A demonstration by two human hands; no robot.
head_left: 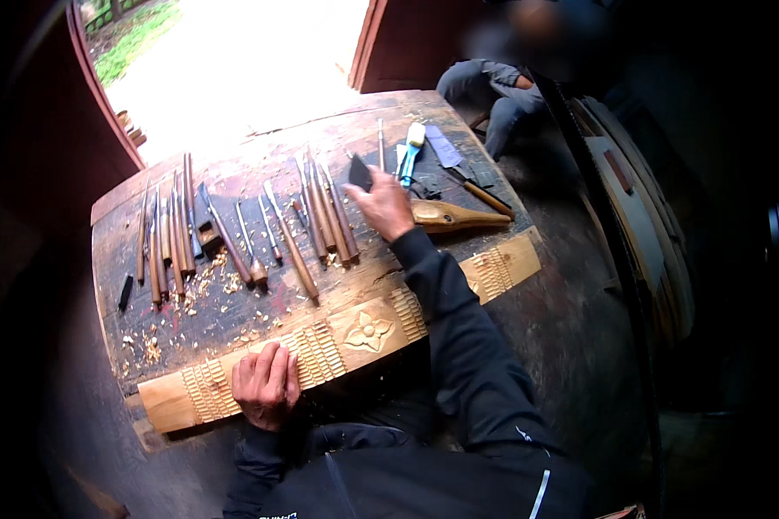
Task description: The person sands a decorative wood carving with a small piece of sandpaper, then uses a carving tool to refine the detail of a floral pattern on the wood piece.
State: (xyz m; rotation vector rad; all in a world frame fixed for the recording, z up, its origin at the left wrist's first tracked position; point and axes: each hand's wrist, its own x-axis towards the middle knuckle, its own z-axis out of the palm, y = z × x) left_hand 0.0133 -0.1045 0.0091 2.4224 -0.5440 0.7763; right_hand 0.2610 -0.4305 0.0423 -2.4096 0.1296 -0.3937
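A long pale wooden board (166,400) lies slanted along the near edge of the workbench. It is carved with rows of small notches and a four-petalled flower (368,331). My left hand (267,383) is closed over the board's near edge, its fingers bent onto the notched part left of the flower. Farther off to the right, my right hand (387,206) holds a dark flat piece with a pointed corner (360,172) above the bench; its exact kind I cannot make out. Beside that hand lie a blue-handled brush (412,156) and a brown wooden tool body (459,215).
Several wood-handled carving chisels (177,233) lie in groups across the dark workbench (234,164), among wood shavings (201,290). A wide scraper-like blade (442,147) and a dark-handled tool (488,198) lie at the right. Another person (515,104) sits beyond the bench's far right corner.
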